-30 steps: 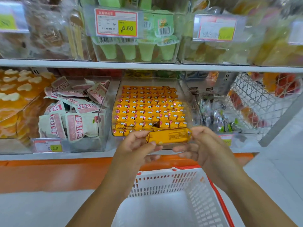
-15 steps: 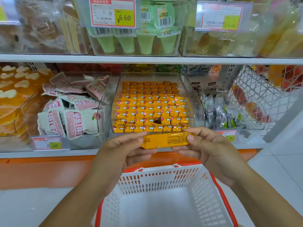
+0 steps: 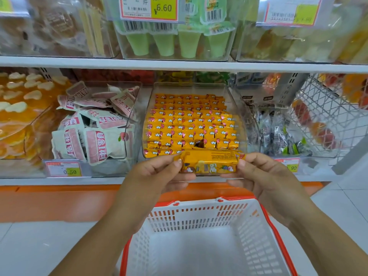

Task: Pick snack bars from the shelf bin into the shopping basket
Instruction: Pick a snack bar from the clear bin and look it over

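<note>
Snack bar (image 3: 210,162): yellow wrapper, held level in front of the clear shelf bin (image 3: 194,88) and above the far rim of the shopping basket (image 3: 201,216). Left hand (image 3: 157,174): fingers curled, pinching the bar's left end. Right hand (image 3: 266,176): fingers curled, pinching the right end. Bin: rows of like yellow bars, with one gap near the front. Basket: white, red-rimmed, nothing visible inside. Left of bin: pink-and-white pouches (image 3: 93,126).
</note>
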The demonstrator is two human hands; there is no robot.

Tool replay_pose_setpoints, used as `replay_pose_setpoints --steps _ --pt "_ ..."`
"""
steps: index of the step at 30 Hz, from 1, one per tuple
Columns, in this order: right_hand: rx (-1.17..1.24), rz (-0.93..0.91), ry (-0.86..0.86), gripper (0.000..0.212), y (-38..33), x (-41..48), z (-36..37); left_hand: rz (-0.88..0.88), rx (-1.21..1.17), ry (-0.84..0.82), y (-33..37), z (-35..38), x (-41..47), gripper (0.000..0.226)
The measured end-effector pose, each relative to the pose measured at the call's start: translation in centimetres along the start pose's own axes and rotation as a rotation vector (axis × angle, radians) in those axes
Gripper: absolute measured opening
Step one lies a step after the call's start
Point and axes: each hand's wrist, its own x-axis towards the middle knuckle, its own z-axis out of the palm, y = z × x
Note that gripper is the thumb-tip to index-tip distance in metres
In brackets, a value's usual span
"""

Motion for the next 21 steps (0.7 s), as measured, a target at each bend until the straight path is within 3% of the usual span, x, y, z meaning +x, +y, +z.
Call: replay_pose_setpoints --steps 3,8,12,16,21 --pt "-0.068 -0.085 0.051 0.049 0.8 0.4 -0.1 0.052 0.143 0.056 -0.1 0.5 0.0 0.027" --pt "-0.114 -0.147 0.073 0.047 0.9 0.4 0.6 0.109 0.095 0.142 -0.3 1.3 0.3 0.006" --pt "-0.110 -0.190 0.061 0.025 0.7 0.1 0.9 0.183 0.090 0.157 -0.1 1.4 0.5 0.017" --pt "-0.184 -0.182 0.060 0.053 0.7 0.2 0.5 0.183 0.056 0.113 -0.2 1.1 0.9 0.013" --pt "-0.172 -0.147 -0.016 0.054 0.9 0.4 0.1 0.123 -0.068 0.066 -0.3 0.5 1.2 0.020"
